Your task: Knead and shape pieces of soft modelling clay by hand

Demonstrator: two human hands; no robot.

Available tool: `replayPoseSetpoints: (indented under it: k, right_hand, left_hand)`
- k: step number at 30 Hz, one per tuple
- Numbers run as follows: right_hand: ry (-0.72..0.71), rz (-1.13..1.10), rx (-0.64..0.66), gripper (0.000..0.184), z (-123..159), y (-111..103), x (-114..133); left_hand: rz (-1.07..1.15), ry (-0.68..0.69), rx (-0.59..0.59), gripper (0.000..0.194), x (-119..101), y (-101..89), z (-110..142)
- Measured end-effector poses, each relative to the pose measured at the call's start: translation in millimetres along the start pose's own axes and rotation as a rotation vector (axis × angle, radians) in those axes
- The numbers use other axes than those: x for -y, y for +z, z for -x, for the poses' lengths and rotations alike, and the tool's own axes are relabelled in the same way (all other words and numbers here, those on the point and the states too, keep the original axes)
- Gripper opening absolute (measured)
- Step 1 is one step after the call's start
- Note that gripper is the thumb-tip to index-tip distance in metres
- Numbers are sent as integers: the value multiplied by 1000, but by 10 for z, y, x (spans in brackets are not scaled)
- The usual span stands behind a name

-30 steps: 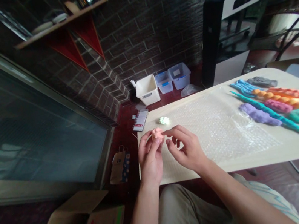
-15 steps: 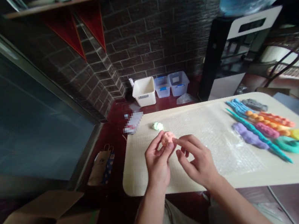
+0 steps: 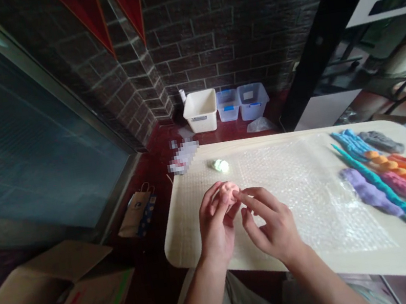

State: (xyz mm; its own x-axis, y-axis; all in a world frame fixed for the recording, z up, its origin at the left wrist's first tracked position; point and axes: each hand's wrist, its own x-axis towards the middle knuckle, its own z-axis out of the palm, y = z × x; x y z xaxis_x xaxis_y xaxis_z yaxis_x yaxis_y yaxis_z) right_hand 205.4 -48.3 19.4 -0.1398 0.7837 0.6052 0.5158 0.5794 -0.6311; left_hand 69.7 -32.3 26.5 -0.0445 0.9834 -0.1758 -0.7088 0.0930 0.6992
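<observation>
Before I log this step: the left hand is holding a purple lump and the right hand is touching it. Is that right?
Not quite: the lump is pink, not purple. The head view shows the left hand holding the pink lump and the right hand touching it.

Head-worn view, facing forward and down

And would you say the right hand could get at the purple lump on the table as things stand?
Probably yes: the right hand has only a fingertip against the pink lump, and just flat-lying bubble wrap seems to lie between that hand and the purple lump. Some stretch may be needed.
</observation>
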Motion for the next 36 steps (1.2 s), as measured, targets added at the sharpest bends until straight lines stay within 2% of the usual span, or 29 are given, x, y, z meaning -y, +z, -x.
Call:
replayPoseSetpoints:
  k: [5,13,20,27,36]
  right_hand:
    - [-15,-12,5,46,-81,135,44]
    - [34,-2,54,39,-111,167,56]
    - [40,-113,-67,42,-128,64,79]
    - [16,-84,-22,46,-111,21,65]
    - [88,-141,13,35,-146,-17,91]
  left_hand:
    - [39,-27,-44,48,-61,-90,-28]
    - [32,-54,-7,39,-124,-161,-74]
    - [-20,-59,49,48,-139,-121,-72]
    - [-72,-42,134,29,-125,-111,-46]
    - [-120,-49,94,33,-121,-108,-24]
